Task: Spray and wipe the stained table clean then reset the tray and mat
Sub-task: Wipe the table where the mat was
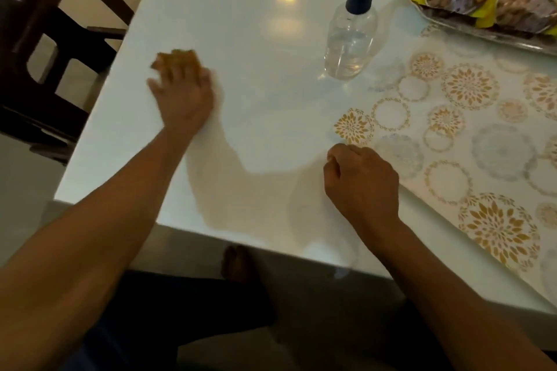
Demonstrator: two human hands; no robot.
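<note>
The left hand (pixel 180 90) presses an orange cloth (pixel 176 57) near the counter's (pixel 256 24) left edge, fingers blurred. The right hand (pixel 361 181) pinches the mat (pixel 452 141) corner near the front edge.

Head view, steeply down, close, slightly blurred
</note>
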